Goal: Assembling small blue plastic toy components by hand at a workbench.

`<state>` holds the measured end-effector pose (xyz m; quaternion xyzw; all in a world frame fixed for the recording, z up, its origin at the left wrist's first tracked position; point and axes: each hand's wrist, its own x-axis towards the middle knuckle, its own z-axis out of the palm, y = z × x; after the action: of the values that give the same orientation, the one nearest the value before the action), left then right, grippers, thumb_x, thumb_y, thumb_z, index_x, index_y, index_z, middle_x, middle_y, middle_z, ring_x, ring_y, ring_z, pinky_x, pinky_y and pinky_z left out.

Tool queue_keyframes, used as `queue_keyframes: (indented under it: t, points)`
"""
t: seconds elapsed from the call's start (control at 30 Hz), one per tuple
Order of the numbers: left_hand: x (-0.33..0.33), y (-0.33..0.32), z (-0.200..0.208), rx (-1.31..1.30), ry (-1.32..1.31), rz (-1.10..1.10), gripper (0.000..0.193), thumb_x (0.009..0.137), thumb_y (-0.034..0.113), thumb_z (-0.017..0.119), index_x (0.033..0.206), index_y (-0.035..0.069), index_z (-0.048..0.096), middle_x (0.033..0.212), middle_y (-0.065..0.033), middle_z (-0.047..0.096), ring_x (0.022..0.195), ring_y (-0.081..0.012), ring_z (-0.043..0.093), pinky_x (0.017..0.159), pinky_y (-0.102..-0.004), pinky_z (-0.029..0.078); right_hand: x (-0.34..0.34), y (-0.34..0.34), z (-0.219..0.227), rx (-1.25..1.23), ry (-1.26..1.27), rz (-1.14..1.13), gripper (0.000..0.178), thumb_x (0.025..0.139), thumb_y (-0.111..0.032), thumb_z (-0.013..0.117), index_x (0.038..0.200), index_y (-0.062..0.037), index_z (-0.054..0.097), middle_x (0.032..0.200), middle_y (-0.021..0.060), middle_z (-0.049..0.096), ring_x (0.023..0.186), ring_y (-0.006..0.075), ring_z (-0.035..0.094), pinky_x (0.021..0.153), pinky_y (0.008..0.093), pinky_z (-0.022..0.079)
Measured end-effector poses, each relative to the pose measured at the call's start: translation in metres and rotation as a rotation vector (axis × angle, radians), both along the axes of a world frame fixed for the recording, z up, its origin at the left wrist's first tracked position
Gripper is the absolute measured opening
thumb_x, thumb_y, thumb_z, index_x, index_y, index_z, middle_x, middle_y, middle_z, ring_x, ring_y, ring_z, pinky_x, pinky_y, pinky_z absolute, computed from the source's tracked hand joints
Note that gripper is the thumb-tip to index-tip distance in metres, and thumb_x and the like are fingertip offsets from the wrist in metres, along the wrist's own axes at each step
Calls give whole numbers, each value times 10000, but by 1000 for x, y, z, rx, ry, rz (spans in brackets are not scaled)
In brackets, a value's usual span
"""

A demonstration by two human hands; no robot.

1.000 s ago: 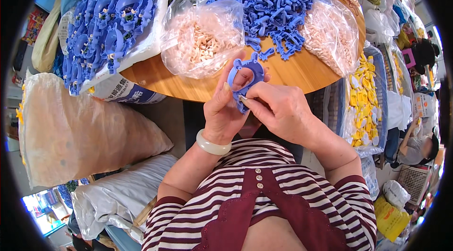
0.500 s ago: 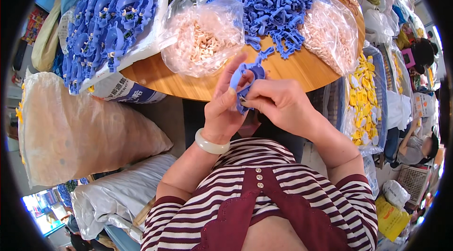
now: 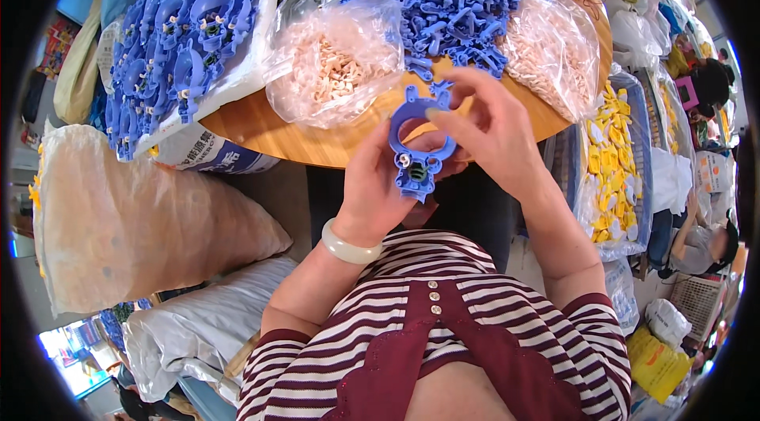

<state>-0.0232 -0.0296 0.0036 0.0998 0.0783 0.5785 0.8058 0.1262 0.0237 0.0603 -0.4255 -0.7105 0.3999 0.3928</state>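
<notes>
My left hand is closed around a blue plastic housing with a large round ring and a narrower lower end. A small dark green piece and a tiny white piece sit in that lower end. My right hand is at the ring's upper right, its thumb over the rim and its fingers curled. Whether a small loose part is between those fingertips, I cannot tell. Beyond the hands, a heap of small blue plastic parts covers the wooden table.
Clear bags of pale pink pieces flank the heap. At left, a white board carries rows of blue housings. A crate of yellow parts stands right, a large filled sack left. Another person sits far right.
The blue housing has turned so its ring and lower end face up. My right hand has moved from the lower end up to the ring's upper right.
</notes>
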Motion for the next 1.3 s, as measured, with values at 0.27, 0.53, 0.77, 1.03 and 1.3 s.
queue_keyframes:
  t: [0.27, 0.53, 0.77, 1.03, 1.3]
  points:
    - [6, -6, 14, 2, 342, 5, 551, 989, 408, 194, 1275, -18, 394, 1151, -199, 562, 1028, -322, 579, 901, -438, 474, 5, 7, -26, 93, -24, 16, 151, 822, -150, 646, 877, -10, 630, 724, -2, 550, 537, 24, 458, 483, 186, 352]
    - [5, -9, 17, 47, 605, 52, 353, 959, 190, 452, 1257, 5, 413, 1111, -156, 591, 968, -213, 607, 837, -328, 491, 15, 4, -24, 188, -99, -71, 167, 816, -152, 653, 843, 6, 607, 688, 22, 539, 522, 53, 456, 470, 227, 358]
    - [11, -3, 5, 67, 583, 28, 366, 911, 103, 518, 1252, -2, 435, 1099, -168, 602, 953, -235, 616, 824, -344, 503, 20, -1, -26, 103, -51, -102, 174, 828, -156, 648, 812, 6, 585, 600, 12, 529, 529, 34, 456, 472, 221, 362]
    - [12, 0, 21, -13, 544, -33, 356, 922, 109, 513, 1255, 1, 448, 1108, -131, 597, 1002, -197, 594, 859, -299, 475, 31, -2, -22, 70, -10, -106, 149, 825, -124, 651, 814, 9, 584, 582, -13, 502, 526, 22, 413, 466, 203, 337]
    - [14, -3, 15, 82, 892, 88, 297, 894, 92, 570, 1173, -3, 534, 1005, -34, 614, 909, -84, 566, 807, -233, 451, 34, -5, -25, 140, -41, -129, 138, 822, -108, 653, 797, 6, 580, 579, -21, 483, 531, 21, 398, 464, 199, 324]
